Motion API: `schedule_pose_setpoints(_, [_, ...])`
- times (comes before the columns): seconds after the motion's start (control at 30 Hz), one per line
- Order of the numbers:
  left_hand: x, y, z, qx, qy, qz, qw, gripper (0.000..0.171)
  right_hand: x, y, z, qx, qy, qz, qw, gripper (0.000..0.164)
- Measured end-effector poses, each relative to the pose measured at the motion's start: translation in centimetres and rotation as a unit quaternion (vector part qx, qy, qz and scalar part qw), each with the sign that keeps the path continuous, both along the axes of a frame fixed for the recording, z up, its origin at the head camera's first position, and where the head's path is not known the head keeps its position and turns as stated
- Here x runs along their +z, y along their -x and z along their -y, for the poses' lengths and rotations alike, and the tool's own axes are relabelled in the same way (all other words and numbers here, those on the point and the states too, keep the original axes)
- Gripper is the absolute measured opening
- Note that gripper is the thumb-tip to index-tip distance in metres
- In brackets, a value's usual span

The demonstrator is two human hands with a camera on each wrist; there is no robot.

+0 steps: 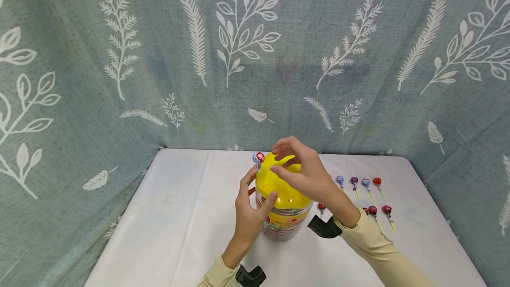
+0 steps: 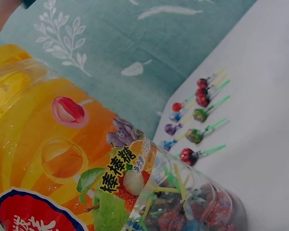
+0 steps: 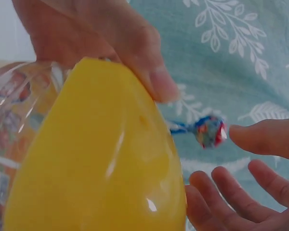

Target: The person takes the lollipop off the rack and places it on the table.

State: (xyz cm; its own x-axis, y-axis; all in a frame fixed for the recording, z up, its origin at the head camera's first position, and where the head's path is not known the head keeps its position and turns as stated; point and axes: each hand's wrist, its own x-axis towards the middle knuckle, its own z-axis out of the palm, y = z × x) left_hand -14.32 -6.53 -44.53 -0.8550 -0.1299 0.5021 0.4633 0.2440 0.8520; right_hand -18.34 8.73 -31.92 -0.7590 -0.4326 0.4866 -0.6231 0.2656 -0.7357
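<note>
A clear plastic lollipop jar (image 1: 283, 227) with a yellow domed lid (image 1: 275, 191) stands on the table. The left hand (image 1: 249, 214) holds it at the lid, with the thumb on the near side and the fingers on the left side. One wrapped lollipop (image 3: 210, 131) juts out of the lid by its blue stem end, head outward. Around that head, fingers spread, hovers the right hand (image 1: 307, 169); in the right wrist view its thumb is close to the wrapper, and I cannot tell whether it touches. More lollipops (image 2: 173, 219) fill the bottom of the jar.
On the white table (image 1: 207, 216), to the right of the jar, several wrapped lollipops (image 1: 354, 181) lie in loose rows, partly hidden by the right forearm. A patterned grey-green cloth (image 1: 255, 101) hangs behind and at both sides.
</note>
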Motion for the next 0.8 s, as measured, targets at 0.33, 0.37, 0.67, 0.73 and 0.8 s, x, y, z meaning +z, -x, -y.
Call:
schedule_pose_setpoints(0.33, [-0.1, -0.2, -0.1, 0.001, -0.009, -0.001, 1.0, 0.066, -0.7, 0.7, 2.9, 0.028, -0.003, 0.004, 1.0, 0.036])
schedule_pose_setpoints(0.37, [0.0, -0.2, -0.1, 0.002, -0.008, -0.004, 1.0, 0.067, -0.9, 0.7, 3.0, 0.028, -0.006, 0.0, 1.0, 0.035])
schedule_pose_setpoints(0.67, [3.2, -1.5, -0.4, -0.003, -0.01, -0.015, 0.9998, 0.062, -1.5, 0.9, 3.6, 0.02, -0.006, -0.034, 0.999, 0.032])
schedule_pose_setpoints(0.73, [3.3, -1.6, -0.4, -0.003, -0.008, -0.017, 0.9998, 0.063, -1.4, 0.9, 3.6, 0.02, 0.006, -0.039, 0.999, 0.031])
schedule_pose_setpoints(0.8, [3.4, -1.6, -0.3, -0.002, -0.007, -0.02, 0.9998, 0.062, -1.4, 0.9, 3.5, 0.023, 0.025, -0.038, 0.999, 0.031])
